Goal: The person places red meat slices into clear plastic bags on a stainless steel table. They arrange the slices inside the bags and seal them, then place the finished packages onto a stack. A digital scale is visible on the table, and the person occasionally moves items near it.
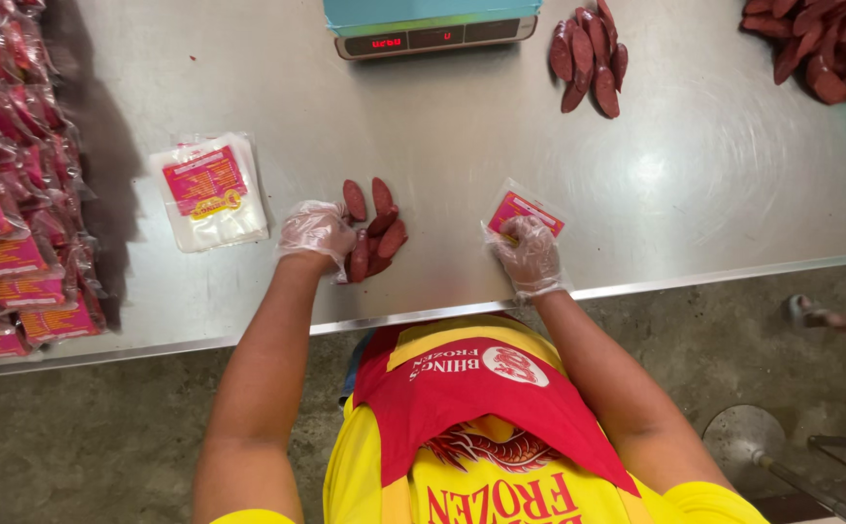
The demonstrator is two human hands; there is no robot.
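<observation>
At the far left edge of the shiny steel table (695, 184) lies a heap of filled clear plastic packets with pink labels (10, 194), stacked from far to near. Just to the right of this heap, a small stack of empty flat clear bags with pink and yellow labels (211, 190) rests on the bare metal.

Further right, near the front edge of the table, is the left hand (316, 231), covered by a thin transparent glove. Its fingers are bent and rest against the left side of a small group of dark red oval sausage pieces (374, 228). The hand touches the pieces, but I cannot tell if it really grips one of them. The pieces lie on the table between the two hands, some flat and some leaning on each other.

At the far side, above the middle, stands a digital scale with a light blue top and red digits (434, 27). To its right is another small pile of the same dark red sausage pieces (590, 58).

The right hand (530, 254), also in a clear glove, is near the front edge. It is half closed and holds one empty clear bag with a pink label (525, 209) by its near end, with the bag flat on the table.

In the far right corner lies a bigger heap of dark red sausage pieces (826, 44).
</observation>
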